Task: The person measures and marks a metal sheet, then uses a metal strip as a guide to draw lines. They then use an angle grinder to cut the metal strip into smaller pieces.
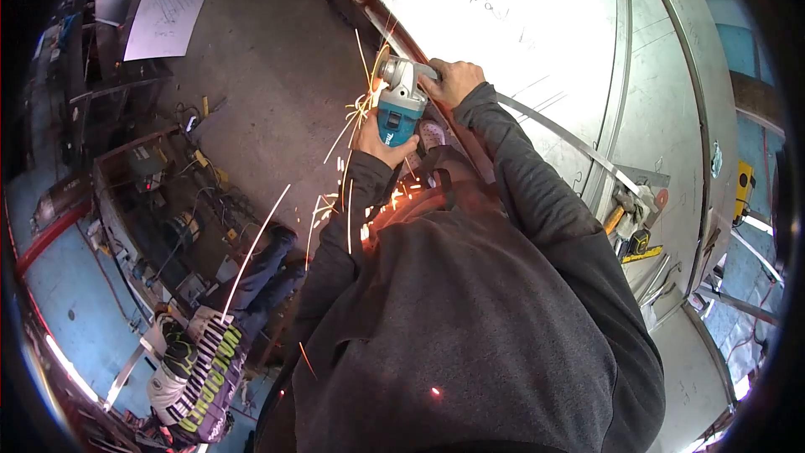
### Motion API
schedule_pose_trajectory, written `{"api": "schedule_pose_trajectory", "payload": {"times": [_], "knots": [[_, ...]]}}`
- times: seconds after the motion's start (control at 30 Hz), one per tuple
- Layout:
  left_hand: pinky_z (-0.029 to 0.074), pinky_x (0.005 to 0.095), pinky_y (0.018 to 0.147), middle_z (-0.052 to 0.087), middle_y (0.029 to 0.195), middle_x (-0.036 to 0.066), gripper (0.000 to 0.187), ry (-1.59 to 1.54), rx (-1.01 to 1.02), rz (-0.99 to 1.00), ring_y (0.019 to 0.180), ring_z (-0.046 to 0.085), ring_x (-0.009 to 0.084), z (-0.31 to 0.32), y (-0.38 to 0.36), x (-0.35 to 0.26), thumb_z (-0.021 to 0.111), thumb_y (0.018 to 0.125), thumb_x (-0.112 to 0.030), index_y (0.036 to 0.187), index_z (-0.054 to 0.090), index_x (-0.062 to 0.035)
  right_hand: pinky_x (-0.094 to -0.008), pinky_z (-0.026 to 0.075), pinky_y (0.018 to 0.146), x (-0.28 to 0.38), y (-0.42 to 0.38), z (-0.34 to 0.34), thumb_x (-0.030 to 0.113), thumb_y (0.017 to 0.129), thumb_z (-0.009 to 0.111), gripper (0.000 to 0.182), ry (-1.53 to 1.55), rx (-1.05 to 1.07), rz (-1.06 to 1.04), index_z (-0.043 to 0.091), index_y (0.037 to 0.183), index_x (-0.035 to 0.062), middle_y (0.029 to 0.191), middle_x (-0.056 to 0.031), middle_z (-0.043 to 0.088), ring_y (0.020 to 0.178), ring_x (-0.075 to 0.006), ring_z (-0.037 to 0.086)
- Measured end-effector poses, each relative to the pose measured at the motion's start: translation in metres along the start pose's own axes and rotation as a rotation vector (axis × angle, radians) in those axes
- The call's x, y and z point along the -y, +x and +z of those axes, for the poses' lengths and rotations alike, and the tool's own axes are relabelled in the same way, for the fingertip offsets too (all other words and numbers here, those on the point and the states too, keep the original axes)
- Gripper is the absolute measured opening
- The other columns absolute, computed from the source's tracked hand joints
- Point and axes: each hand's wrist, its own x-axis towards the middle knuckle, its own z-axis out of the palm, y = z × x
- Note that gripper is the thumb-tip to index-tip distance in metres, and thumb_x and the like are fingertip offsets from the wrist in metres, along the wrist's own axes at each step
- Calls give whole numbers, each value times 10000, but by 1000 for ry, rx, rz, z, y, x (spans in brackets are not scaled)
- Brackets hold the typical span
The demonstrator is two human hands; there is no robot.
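Note:
A teal and grey angle grinder [401, 105] is held between my two hands beside the edge of a metal-topped bench [553, 59]. My left hand [381, 143] wraps round its teal body from below. My right hand [457, 82] is closed on the grey grip at its head, by the bench edge. The disc [381, 67] faces left and glows orange. Sparks stream from it down toward my left sleeve and the front of my dark top. What the disc touches is hard to make out. A long thin metal strip [570, 136] runs out from under my right forearm.
On the bench lie a hammer [617, 216], a tape measure [639, 242] and another metal strip [620, 75]. At lower left, another person in a striped top [201, 377] is near a cluttered cart [126, 193]. A white marked sheet [168, 21] stands upper left.

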Motion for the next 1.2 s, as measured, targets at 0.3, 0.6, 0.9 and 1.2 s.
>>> {"api": "schedule_pose_trajectory", "payload": {"times": [0.3, 0.6, 0.9, 1.2], "knots": [[497, 374, 756, 619, 909, 148, 660, 144, -50, 33, 826, 628, 258, 1, -4, 17, 812, 603, -305, 1098, 502, 3, -390, 522, 541, 0, 1, 3, 508, 837, 553, 445, -11, -36, -38, 679, 988, 108, 576, -130, 624, 543, -294, 638], [504, 379, 777, 630, 940, 158, 686, 165, 5, -46, 852, 637, 278, -1, -4, 19, 810, 599, -333, 1108, 503, 9, -384, 522, 548, 0, 1, 0, 483, 839, 562, 427, -10, -42, -59, 672, 995, 101, 585, -129, 630, 555, -286, 645], [497, 378, 789, 625, 962, 160, 671, 77, -25, 88, 872, 629, 276, 2, 7, 26, 806, 598, -302, 1107, 503, 14, -377, 530, 564, 1, 2, 1, 484, 819, 583, 431, -47, -27, -53, 666, 1000, 102, 596, -122, 636, 573, -280, 653], [482, 365, 774, 617, 918, 157, 657, -63, -14, 95, 834, 612, 255, -16, -14, 28, 815, 615, -360, 1074, 531, 14, -401, 536, 592, -6, 1, -3, 444, 796, 622, 449, 4, 31, -106, 599, 1085, 102, 649, -148, 645, 609, -316, 656]]}}
